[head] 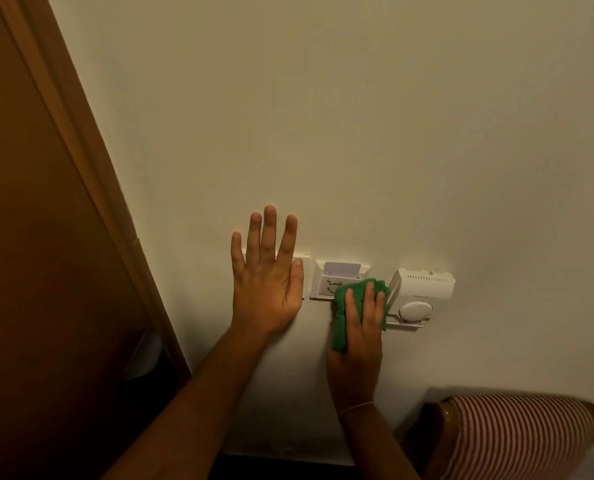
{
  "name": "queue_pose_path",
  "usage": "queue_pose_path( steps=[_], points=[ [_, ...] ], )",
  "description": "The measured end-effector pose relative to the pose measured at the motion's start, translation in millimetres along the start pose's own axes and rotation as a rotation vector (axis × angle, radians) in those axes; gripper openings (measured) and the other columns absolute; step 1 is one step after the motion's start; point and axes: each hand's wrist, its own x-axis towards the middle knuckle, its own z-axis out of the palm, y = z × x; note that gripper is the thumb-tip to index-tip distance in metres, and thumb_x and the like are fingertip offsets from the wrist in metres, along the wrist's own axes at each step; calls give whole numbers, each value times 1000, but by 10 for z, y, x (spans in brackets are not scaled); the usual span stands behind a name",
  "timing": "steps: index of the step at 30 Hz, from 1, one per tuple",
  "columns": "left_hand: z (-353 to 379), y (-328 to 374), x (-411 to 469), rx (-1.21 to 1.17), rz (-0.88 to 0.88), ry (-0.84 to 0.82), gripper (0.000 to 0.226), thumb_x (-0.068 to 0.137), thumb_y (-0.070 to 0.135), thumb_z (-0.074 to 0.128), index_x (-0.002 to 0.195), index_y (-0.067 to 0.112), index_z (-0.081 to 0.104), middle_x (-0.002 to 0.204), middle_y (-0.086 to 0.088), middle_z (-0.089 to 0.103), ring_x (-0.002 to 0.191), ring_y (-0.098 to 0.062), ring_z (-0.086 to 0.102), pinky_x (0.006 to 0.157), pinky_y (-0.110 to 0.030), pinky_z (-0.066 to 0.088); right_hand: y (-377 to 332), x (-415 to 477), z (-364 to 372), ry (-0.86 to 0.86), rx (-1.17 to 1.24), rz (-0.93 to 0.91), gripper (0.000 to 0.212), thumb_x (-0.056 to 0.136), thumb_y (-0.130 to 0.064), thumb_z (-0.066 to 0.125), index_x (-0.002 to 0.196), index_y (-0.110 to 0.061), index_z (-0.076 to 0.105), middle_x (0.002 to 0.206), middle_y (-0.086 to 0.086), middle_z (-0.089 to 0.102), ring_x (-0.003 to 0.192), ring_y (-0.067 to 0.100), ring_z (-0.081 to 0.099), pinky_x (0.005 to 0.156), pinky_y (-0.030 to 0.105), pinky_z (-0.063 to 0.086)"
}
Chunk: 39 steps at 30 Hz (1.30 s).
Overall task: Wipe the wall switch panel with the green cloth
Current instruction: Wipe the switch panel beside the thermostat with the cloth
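Along the left edge of the frame a brown wooden door (29, 237) and its frame slant from the upper left down toward the bottom centre, meeting a pale cream wall (357, 116) that fills most of the picture. Just left of centre, the left hand (267, 282) lies flat and open against the wall, fingers spread and pointing up, its palm covering most of a white switch plate (304, 263) of which only the right edge and upper corner show beside the thumb. Immediately right of that plate sits the white key-card panel (326, 284) with a pale card (342, 269) standing in its top slot. The green cloth (340, 306) is bunched over this panel's lower right corner and hangs down the wall below it. The right hand (361, 327) presses the cloth to the wall, fingers laid over it and pointing up, the cloth showing above and to the left of the fingers. Touching the cloth's right side is a white thermostat box (423, 289) with vent slots and a round dial. In the lower right corner of the frame sits a red-and-white striped cushion (517, 438).
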Motion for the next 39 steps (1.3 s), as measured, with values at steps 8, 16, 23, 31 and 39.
queue_pose_path(
  steps=[8,16,23,31,39],
  points=[
    [-12,-1,-1,-34,9,-18,85,111,39,41,177,25,-10,183,-6,-24,171,-27,-20,135,-52,-16,-68,145,-71,27,26,12,82,87,21,70,158,-10,44,174,15,26,165,38,17,133,45,24],
    [-21,-12,0,-68,14,-24,83,111,40,39,177,25,-9,184,-6,-23,171,-27,-17,135,-53,-14,-49,-9,-93,-46,44,63,86,83,27,62,159,-10,44,176,16,21,165,38,13,127,60,31],
    [4,0,2,-78,3,-17,82,112,40,36,177,26,-11,184,-4,-24,171,-26,-19,135,-53,-14,-111,116,-48,-28,73,73,94,81,28,56,163,-14,38,179,6,7,167,35,5,133,46,18],
    [-42,1,5,-77,4,-36,84,111,39,39,177,26,-13,183,-4,-27,170,-26,-21,135,-53,-15,-56,-140,-6,-54,66,133,92,79,30,60,159,-13,43,179,10,7,166,37,5,124,67,30],
    [-27,2,2,-61,2,-30,84,112,38,38,176,26,-14,182,-3,-30,170,-25,-24,134,-52,-17,-336,-206,208,-111,51,85,110,78,21,62,167,-28,20,179,7,-3,167,30,-5,119,68,39]
  ],
)
